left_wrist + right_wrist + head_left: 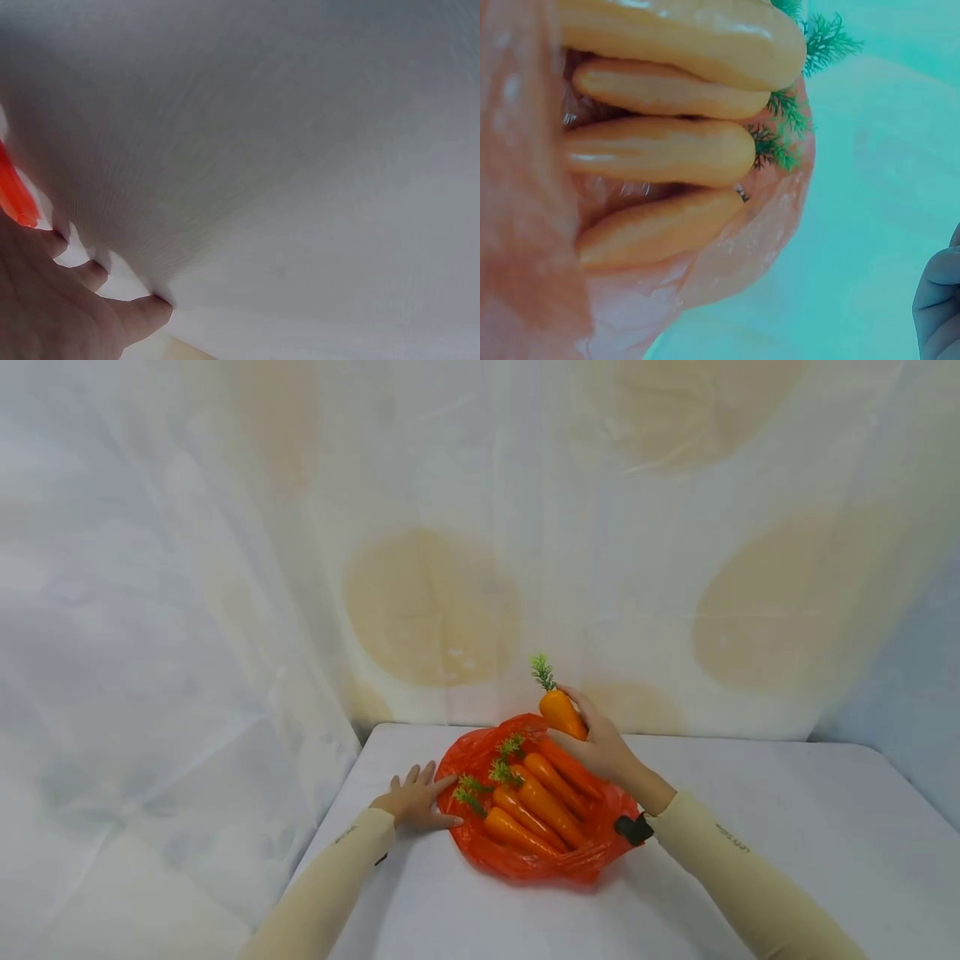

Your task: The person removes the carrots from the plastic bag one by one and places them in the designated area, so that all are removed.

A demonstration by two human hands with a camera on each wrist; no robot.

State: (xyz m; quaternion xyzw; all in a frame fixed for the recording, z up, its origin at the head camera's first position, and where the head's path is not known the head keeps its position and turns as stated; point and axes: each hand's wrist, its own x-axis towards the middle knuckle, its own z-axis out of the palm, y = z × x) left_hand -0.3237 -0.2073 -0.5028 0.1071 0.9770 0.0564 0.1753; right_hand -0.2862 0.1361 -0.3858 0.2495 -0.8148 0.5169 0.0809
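Above the far right side of an open red plastic bag, my right hand holds an orange carrot, its feathery green top pointing up and away. Inside the bag several more glossy carrots lie side by side, green tops towards the left. The right wrist view shows carrots in the bag from close by. My left hand lies with spread fingers on the table at the bag's left edge, its thumb and forefinger reaching the plastic. In the left wrist view, left fingers appear at lower left.
Bag and hands are on a white-covered table. A whitish sheet with large tan spots hangs behind the far edge, and pale sheeting closes off the left side. Cream sleeves cover both forearms.
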